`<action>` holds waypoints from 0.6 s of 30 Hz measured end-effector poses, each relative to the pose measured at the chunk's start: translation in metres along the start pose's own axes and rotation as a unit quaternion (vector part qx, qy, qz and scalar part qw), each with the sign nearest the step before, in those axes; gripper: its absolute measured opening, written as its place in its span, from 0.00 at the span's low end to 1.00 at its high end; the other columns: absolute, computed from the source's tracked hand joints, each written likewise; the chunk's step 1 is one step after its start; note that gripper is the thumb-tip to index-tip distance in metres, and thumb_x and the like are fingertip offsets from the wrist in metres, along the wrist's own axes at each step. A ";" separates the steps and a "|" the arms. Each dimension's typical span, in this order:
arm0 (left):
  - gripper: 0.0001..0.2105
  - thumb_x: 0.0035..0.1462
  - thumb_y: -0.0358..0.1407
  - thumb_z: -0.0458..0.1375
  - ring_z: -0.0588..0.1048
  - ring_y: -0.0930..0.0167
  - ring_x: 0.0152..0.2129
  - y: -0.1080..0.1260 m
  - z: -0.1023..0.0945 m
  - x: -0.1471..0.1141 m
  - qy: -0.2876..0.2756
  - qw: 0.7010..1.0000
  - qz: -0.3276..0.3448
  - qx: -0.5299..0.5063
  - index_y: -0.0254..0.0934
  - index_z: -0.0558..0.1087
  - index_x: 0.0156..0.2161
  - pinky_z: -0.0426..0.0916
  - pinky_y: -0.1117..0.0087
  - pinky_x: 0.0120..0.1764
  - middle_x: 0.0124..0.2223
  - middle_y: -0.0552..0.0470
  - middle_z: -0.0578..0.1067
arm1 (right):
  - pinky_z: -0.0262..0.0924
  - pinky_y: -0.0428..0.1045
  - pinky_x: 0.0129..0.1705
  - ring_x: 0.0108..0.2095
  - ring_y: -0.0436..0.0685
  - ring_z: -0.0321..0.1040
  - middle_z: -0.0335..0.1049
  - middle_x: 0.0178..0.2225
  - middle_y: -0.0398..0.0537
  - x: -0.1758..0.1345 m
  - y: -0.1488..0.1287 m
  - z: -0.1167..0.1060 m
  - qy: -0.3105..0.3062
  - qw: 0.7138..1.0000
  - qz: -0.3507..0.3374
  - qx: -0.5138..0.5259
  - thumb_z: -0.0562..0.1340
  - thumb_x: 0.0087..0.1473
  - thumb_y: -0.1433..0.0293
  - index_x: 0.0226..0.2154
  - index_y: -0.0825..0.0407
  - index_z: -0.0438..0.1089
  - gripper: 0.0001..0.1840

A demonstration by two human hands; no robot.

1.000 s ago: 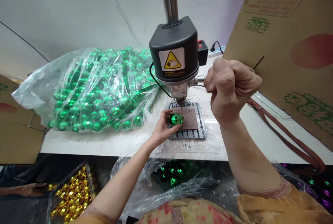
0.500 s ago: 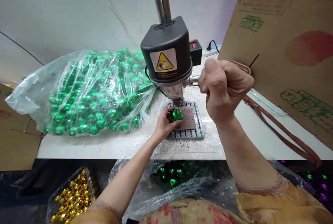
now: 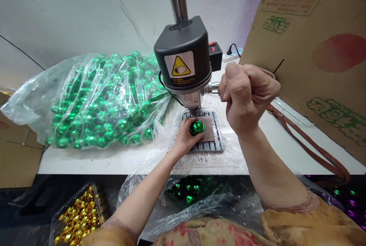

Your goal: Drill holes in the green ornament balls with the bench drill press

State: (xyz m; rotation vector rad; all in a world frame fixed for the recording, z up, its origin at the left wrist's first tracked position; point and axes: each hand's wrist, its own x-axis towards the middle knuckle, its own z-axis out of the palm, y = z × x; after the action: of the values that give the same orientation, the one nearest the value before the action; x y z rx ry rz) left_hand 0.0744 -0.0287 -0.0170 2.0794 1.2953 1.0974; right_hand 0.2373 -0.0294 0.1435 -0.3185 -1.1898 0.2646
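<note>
Between the thumb and fingers of my left hand [image 3: 185, 138] is a shiny green faceted ball [image 3: 198, 126]. It sits over a brown board [image 3: 210, 130] on the slotted metal base [image 3: 222, 145] of a small bench drill press [image 3: 183, 59], just below the chuck [image 3: 194, 112]. My right hand [image 3: 248, 95] is a fist around the drill press's feed handle at the machine's right side; the fingers hide most of the handle. Dark shavings lie scattered around the base.
A clear plastic bag of green balls [image 3: 105, 101] lies on the left of the white table [image 3: 85, 162]. A cardboard box [image 3: 314, 67] stands at right near a brown strap [image 3: 311, 143]. Below the table edge are a tub of gold balls [image 3: 80, 215] and green balls [image 3: 188, 192] in plastic.
My left hand and the green ball have shifted slightly to the right, and the ball looks turned. My right hand stays at the handle, almost unmoved.
</note>
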 end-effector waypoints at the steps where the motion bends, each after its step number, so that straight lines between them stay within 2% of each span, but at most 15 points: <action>1: 0.25 0.51 0.37 0.72 0.75 0.59 0.48 -0.001 0.002 0.001 0.000 1.000 -0.006 0.004 0.39 0.72 0.54 0.72 0.55 0.52 0.49 0.45 0.75 | 0.42 0.48 0.21 0.17 0.43 0.45 0.47 0.16 0.36 0.000 0.000 0.000 -0.002 1.000 -0.001 0.002 0.61 0.64 0.67 0.18 0.52 0.54 0.25; 6: 0.27 0.55 0.41 0.71 0.74 0.57 0.53 -0.005 0.011 -0.002 0.015 0.999 -0.030 -0.007 0.41 0.71 0.58 0.70 0.54 0.54 0.53 0.44 0.76 | 0.41 0.47 0.21 0.17 0.43 0.46 0.48 0.16 0.36 0.000 -0.001 0.000 -0.001 1.000 -0.006 0.008 0.61 0.63 0.69 0.18 0.52 0.54 0.24; 12: 0.25 0.53 0.42 0.71 0.75 0.61 0.47 -0.007 0.017 -0.009 0.043 0.991 -0.095 -0.080 0.40 0.69 0.54 0.71 0.57 0.51 0.49 0.46 0.75 | 0.40 0.49 0.22 0.17 0.43 0.44 0.46 0.16 0.37 -0.001 0.001 -0.001 -0.001 1.000 0.005 -0.014 0.62 0.63 0.64 0.17 0.52 0.51 0.27; 18: 0.25 0.53 0.40 0.71 0.75 0.60 0.48 -0.008 0.016 -0.009 0.036 0.989 -0.087 -0.112 0.39 0.68 0.53 0.69 0.57 0.52 0.50 0.46 0.75 | 0.38 0.51 0.23 0.17 0.45 0.44 0.43 0.15 0.38 -0.009 0.005 -0.003 0.012 0.999 -0.007 -0.042 0.61 0.63 0.64 0.16 0.52 0.50 0.29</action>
State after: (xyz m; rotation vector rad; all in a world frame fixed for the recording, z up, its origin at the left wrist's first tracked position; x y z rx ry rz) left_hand 0.0809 -0.0331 -0.0352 1.7432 1.2945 1.1891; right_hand 0.2365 -0.0288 0.1326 -0.3858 -1.1814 0.1991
